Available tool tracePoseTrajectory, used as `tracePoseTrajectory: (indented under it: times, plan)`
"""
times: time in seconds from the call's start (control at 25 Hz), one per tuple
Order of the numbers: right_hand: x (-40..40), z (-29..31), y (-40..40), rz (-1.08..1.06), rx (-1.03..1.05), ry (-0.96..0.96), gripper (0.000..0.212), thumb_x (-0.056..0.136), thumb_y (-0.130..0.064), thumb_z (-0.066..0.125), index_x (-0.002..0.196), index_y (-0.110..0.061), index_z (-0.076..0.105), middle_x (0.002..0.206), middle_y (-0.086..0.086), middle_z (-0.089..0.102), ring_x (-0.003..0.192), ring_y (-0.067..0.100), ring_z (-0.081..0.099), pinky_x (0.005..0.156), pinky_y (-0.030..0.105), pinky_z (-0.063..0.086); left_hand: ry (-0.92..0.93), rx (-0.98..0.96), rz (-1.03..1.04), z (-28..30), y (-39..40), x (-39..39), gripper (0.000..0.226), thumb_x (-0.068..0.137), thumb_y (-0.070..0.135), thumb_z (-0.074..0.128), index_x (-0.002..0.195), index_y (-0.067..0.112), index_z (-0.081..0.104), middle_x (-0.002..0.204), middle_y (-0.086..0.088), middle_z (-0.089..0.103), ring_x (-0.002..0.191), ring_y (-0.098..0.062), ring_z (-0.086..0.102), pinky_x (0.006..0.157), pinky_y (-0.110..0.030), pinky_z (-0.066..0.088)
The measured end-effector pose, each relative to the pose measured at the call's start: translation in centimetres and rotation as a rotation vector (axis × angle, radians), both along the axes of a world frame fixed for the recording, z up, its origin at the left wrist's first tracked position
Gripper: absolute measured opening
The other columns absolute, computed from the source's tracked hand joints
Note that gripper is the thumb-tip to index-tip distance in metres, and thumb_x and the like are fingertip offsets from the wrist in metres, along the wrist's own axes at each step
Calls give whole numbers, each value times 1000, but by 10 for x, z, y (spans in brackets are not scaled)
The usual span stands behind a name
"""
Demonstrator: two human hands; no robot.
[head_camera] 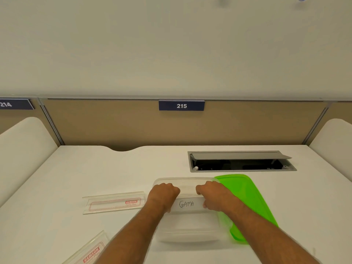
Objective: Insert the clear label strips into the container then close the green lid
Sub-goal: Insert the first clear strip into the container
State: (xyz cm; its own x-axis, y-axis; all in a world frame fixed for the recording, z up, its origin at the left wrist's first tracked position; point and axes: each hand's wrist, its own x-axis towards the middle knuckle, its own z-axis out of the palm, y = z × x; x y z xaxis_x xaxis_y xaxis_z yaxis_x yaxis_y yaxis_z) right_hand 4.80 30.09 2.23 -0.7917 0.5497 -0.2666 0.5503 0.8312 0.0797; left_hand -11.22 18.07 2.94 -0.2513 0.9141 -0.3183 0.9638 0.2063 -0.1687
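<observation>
Both hands over the clear container at desk centre. Left hand and right hand each closed on one end of a label strip marked "GAMA", held level above the open tub. Two more clear strips lie left: one beside the container, one at near edge. Green lid leans against the tub's right side. Strips look light, stiff, slick; end grips suit them.
</observation>
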Motion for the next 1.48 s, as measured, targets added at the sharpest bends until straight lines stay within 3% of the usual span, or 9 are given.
tracePoseTrajectory:
  times: [0.28, 0.48, 0.68, 0.84, 0.92, 1.04, 1.24, 1.48]
  plan:
    - [0, -4, -5, 68, 99, -78, 34, 88, -22, 62, 119, -15, 52, 117, 16, 61, 105, 35, 61, 81, 40, 47, 63, 55, -45, -9, -3, 2, 35, 85, -6, 60, 118, 7, 58, 114, -16, 63, 104, -37, 64, 80, -42, 50]
    - [1, -2, -8, 75, 96, -70, 34, 88, -26, 62, 117, -14, 52, 116, 15, 62, 105, 35, 61, 80, 40, 47, 41, 69, -40, -8, -5, 3, 34, 87, -4, 59, 118, 8, 56, 114, -16, 63, 103, -37, 64, 76, -41, 48]
    - [6, 11, -13, 19, 95, 138, 46, 90, -45, 56, 129, -21, 47, 124, 5, 64, 113, 29, 59, 90, 41, 49, -94, 247, -41, 0, -14, 0, 36, 91, 30, 66, 120, 14, 53, 117, -6, 64, 110, -30, 60, 76, -39, 48]
    - [14, 25, -28, -19, 175, 422, 53, 92, -51, 49, 136, -20, 48, 133, 2, 61, 121, 24, 57, 95, 39, 49, -128, 555, -67, 8, -27, 1, 52, 93, 53, 55, 134, 21, 50, 134, 2, 62, 123, -21, 54, 91, -38, 52]
    - [18, 28, -38, -6, 227, 579, 58, 92, -51, 52, 137, -14, 51, 136, 7, 60, 127, 25, 54, 101, 39, 47, -124, 638, -58, 12, -36, 3, 67, 94, 62, 46, 146, 20, 41, 149, 0, 50, 138, -21, 43, 108, -36, 42]
    - [24, 30, -54, -27, 267, 629, 72, 93, -58, 44, 146, -9, 40, 151, 12, 43, 143, 29, 36, 118, 45, 28, -55, 625, -20, 16, -50, 8, 87, 92, 75, 25, 157, 17, 18, 166, -4, 18, 153, -23, 13, 124, -42, 15]
    - [36, 28, -79, -135, 307, 548, 94, 87, -78, 12, 155, -14, 4, 163, 9, 1, 151, 28, -4, 121, 54, -2, -31, 613, 42, 16, -78, 18, 104, 81, 86, 2, 158, 17, -1, 167, -3, -7, 153, -23, -8, 124, -46, 1]
    - [53, 21, -106, -176, 276, 529, 95, 84, -81, 8, 153, -19, -11, 163, 9, -14, 150, 26, -17, 121, 55, -4, -37, 634, 79, 15, -110, 25, 107, 78, 89, -1, 158, 18, -7, 165, -2, -14, 153, -22, -12, 124, -46, -2]
